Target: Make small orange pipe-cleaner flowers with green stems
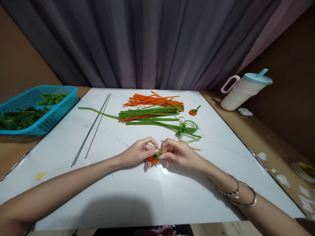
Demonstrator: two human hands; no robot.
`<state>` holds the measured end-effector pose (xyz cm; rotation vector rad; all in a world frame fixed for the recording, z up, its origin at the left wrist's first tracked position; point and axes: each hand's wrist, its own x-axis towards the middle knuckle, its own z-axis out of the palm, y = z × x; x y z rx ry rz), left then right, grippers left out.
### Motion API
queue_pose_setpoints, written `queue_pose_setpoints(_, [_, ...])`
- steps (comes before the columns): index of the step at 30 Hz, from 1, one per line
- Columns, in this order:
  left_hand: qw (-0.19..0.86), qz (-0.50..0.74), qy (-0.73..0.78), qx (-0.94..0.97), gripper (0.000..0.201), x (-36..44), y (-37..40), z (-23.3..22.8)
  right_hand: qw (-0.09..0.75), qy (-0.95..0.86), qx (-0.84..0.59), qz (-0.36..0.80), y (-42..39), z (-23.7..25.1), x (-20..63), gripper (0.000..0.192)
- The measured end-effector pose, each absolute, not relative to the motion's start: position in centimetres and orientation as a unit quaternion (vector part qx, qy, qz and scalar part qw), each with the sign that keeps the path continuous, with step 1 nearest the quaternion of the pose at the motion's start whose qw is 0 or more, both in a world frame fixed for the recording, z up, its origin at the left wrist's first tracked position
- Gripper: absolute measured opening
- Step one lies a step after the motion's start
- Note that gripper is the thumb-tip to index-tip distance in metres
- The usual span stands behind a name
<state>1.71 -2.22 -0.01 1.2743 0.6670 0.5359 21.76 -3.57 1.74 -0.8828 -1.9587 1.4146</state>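
1. A small orange pipe-cleaner piece with a green tuft (155,158) sits directly between the two hands, low over the white bench (137,196). Its green end points up and away from the person; its orange body points back toward them.
2. The left hand (137,154) and right hand (178,153) meet fingertip to fingertip over the piece. Both are closed narrow and pinch it together, so neither is the nearer one.
3. Just beyond the right hand, touching or nearly under its fingers, lies a thin wooden stick (195,148), running left to right.
4. Further beyond the hands lie bundles of green pipe cleaners (150,114) and orange pipe cleaners (152,99), their long axes left to right. A curl of pale green ribbon (188,126) lies beyond the right hand.
5. A finished small orange flower (193,112) lies well beyond the right hand.
6. Two thin green wires (91,131) lie beyond and left of the left hand, slanting away.
7. Far left, a blue basket (61,108) holds green leaf-like pieces (22,118).
8. Far right, off the white surface, stands a pale lidded drinking jug (243,91); what is in it cannot be told.
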Motion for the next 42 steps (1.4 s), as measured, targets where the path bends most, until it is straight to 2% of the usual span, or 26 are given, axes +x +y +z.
queue_pose_setpoints(7, [0.710, 0.260, 0.310, 0.576, 0.033, 1.7, -2.2, -0.1, 0.330, -0.785, -0.341, 0.398, -4.1, 1.5, 21.2, 0.012])
queue_pose_setpoints(13, [0.707, 0.257, 0.313, 0.579, 0.036, 1.9, -2.3, 0.0, 0.333, -0.807, -0.342, 0.348, -4.3, 1.3, 20.9, 0.008])
queue_pose_setpoints(22, [0.723, 0.277, 0.264, 0.576, 0.026, 1.4, -2.6, 0.0, 0.340, -0.771, -0.368, 0.393, -4.2, 1.5, 21.4, 0.011])
queue_pose_setpoints(28, [0.721, 0.275, 0.245, 0.587, 0.025, 1.2, -2.7, -0.4, 0.282, -0.773, -0.334, 0.459, -3.7, 1.9, 22.5, 0.012])
queue_pose_setpoints(36, [0.730, 0.273, 0.238, 0.580, 0.024, 1.5, -2.8, -0.1, 0.300, -0.853, -0.301, 0.303, -3.6, 1.4, 22.9, 0.008])
queue_pose_setpoints(42, [0.727, 0.273, 0.238, 0.583, 0.023, 1.4, -2.7, -0.2, 0.331, -0.869, -0.269, 0.252, -3.8, 1.0, 22.5, 0.011])
